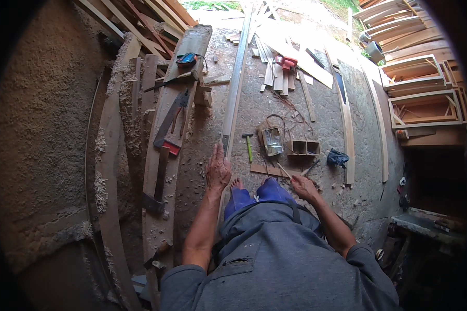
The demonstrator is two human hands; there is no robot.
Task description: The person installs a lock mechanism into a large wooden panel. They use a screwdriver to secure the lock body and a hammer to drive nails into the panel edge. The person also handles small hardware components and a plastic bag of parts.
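Note:
My left hand (218, 169) lies flat, fingers stretched, at the near end of a long wooden strip (237, 89) with a grey, shiny upper face. A short metal piece (225, 140) shows by its fingertips. My right hand (305, 187) is closed around a thin, pale, pencil-like stick (283, 170), held over a short brown board (264, 170) on the ground. Between my hands, beyond my knees, lie a hammer (249, 147) with a green handle, a clear-topped box (271, 142) and a wooden box with compartments (303, 148).
On the left, a plank bench (157, 215) carries a handsaw (166, 125), pliers (178, 115), a tape measure (187, 59) and a hatchet (155, 201). A red power tool (286, 63) sits among wood offcuts ahead. Wooden frames (425, 110) are stacked at right, near a dark plastic bag (338, 158).

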